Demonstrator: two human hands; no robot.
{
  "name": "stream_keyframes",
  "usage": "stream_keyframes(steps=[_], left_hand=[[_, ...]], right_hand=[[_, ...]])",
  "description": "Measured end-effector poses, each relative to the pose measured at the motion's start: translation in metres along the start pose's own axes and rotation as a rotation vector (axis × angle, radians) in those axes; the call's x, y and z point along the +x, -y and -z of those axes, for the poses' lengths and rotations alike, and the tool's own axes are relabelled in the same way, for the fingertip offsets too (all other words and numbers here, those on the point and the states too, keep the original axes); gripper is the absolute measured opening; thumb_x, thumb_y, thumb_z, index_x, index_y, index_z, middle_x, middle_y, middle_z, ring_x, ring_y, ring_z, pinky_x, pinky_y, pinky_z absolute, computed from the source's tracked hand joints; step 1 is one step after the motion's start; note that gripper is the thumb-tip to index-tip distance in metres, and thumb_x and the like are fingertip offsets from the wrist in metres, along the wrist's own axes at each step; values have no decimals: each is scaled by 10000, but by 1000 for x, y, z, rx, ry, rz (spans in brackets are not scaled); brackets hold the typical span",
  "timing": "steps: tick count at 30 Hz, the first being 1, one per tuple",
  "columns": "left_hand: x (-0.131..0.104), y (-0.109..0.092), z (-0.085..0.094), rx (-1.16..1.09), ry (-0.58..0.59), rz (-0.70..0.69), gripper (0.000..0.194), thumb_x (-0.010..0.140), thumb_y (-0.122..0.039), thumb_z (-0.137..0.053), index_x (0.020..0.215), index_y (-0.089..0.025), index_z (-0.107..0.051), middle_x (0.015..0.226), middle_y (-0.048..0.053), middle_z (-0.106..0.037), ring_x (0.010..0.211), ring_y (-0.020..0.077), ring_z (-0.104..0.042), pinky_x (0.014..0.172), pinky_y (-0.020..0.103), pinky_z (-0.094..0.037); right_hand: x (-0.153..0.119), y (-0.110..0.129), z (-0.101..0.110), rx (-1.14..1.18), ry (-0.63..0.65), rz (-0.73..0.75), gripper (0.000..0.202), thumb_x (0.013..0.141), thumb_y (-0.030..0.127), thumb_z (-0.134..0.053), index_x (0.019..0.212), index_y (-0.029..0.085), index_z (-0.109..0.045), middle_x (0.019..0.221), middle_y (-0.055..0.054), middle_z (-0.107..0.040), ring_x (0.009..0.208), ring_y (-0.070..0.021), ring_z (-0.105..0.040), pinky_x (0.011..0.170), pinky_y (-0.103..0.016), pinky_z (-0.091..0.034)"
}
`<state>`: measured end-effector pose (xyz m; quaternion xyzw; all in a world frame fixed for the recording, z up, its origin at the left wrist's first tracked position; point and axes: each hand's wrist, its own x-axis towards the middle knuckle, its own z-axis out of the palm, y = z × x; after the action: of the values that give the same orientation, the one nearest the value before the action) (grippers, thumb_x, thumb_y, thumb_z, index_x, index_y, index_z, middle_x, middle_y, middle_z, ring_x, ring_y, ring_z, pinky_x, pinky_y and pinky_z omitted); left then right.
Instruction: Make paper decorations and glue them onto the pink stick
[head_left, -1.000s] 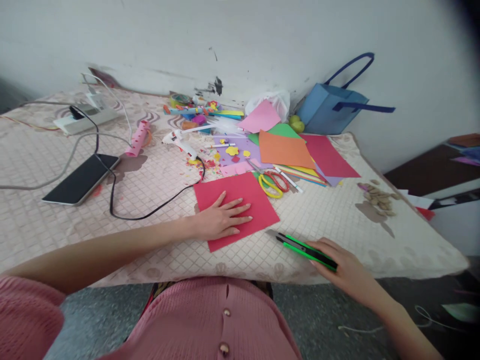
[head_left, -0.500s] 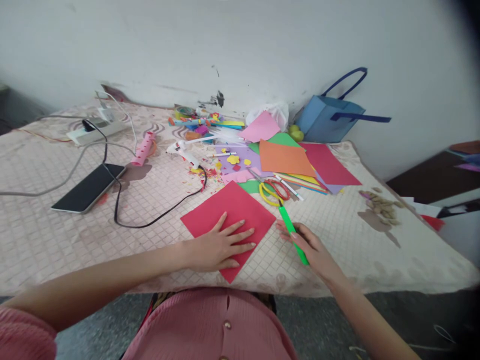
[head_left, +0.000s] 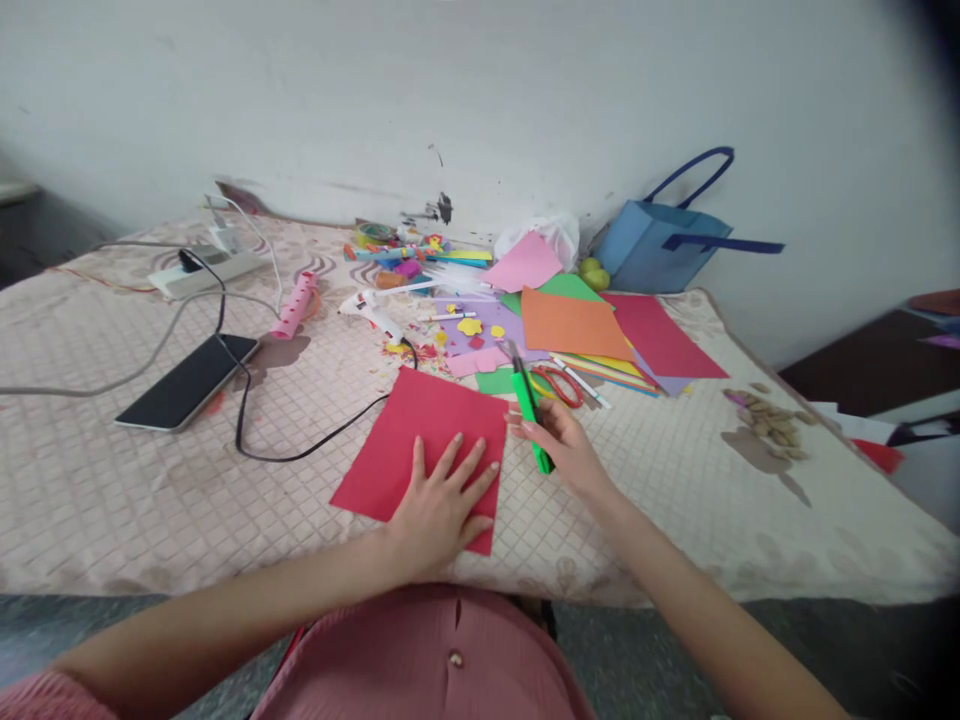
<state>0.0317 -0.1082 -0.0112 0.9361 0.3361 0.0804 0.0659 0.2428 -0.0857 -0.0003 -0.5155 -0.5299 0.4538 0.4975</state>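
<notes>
A square sheet of red paper (head_left: 397, 450) lies flat on the table close to my body. My left hand (head_left: 442, 505) rests on its lower right part with the fingers spread. My right hand (head_left: 559, 440) grips a bright green utility knife (head_left: 529, 410) with a dark strip along one side, just past the sheet's right edge. The knife points away from me, and its tip overlaps the scissors (head_left: 562, 385) with red and yellow handles, so part of them is hidden.
Coloured paper sheets (head_left: 577, 325) are piled behind, near a blue bag (head_left: 660, 245). Left of them are a white glue gun (head_left: 371, 312) with a black cord, a pink tube (head_left: 295, 305), a phone (head_left: 191, 385) and a power strip (head_left: 206, 272). Peanuts (head_left: 772, 420) lie at right.
The red sheet has turned and shifted slightly left under my left hand. My right hand has moved left and away from me with the green utility knife, which now stands more upright in view.
</notes>
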Motion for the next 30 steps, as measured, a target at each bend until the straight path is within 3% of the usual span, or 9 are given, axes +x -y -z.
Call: stream_keyframes(steps=[3, 5, 9, 11, 13, 17, 21, 30], left_hand=[[8, 13, 6, -40, 18, 43, 533, 891, -450, -374, 1383, -256, -308, 1482, 87, -222, 1348, 371, -166, 974, 727, -102], [11, 23, 12, -113, 33, 47, 516, 918, -439, -298, 1393, -238, -283, 1461, 85, -282, 1349, 329, -200, 1001, 684, -154], [16, 41, 23, -238, 47, -18, 456, 952, -318, -237, 1395, -218, -277, 1450, 69, -313, 1370, 227, -174, 1081, 534, -170], [16, 48, 24, -252, 94, -114, 436, 954, -290, -245, 1388, -273, -282, 1477, 32, -254, 1381, 224, -116, 1081, 558, -106], [16, 52, 22, -246, 138, -162, 436, 951, -285, -267, 1386, -306, -273, 1491, 20, -207, 1384, 239, -90, 1067, 587, -66], [14, 54, 13, -212, 158, -163, 449, 944, -270, -279, 1392, -304, -263, 1495, 18, -192, 1382, 262, -82, 1058, 605, -29], [14, 54, 9, -210, 136, -156, 451, 945, -259, -270, 1394, -304, -261, 1492, 17, -208, 1381, 262, -90, 1060, 602, -20], [15, 54, 18, -328, 160, -116, 456, 948, -203, -226, 1395, -288, -253, 1486, 29, -226, 1383, 215, -101, 1073, 578, -39]], right_hand=[[-15, 7, 12, -110, -44, -64, 412, 796, 385, -561, 1136, 242, -379, 872, -14, -643, 501, -119, -595, 476, -266, -503], [-33, 10, 23, -280, -25, -82, 430, 815, 392, -530, 1181, 221, -380, 698, 30, -601, 401, -102, -512, 386, -231, -429], [-75, 14, 37, -651, 63, -19, 414, 909, 379, -358, 1286, 226, -433, 719, -14, -626, 567, -148, -592, 558, -285, -506], [-96, 17, 38, -771, 151, 45, 397, 920, 353, -350, 1284, 251, -472, 928, -69, -656, 843, -197, -629, 741, -341, -519], [-115, 19, 35, -858, 267, 79, 399, 913, 322, -389, 1306, 294, -450, 1065, -78, -629, 980, -214, -596, 807, -355, -510], [-146, 17, 25, -966, 385, 106, 466, 892, 271, -443, 1347, 347, -376, 1118, -66, -594, 961, -202, -604, 773, -323, -530], [-165, 11, 15, -1007, 401, 124, 541, 860, 215, -469, 1369, 339, -332, 1070, -71, -583, 901, -197, -618, 738, -328, -542], [-171, 8, 7, -1003, 354, 156, 551, 831, 158, -451, 1361, 276, -358, 1007, -82, -583, 836, -187, -626, 683, -305, -548]])
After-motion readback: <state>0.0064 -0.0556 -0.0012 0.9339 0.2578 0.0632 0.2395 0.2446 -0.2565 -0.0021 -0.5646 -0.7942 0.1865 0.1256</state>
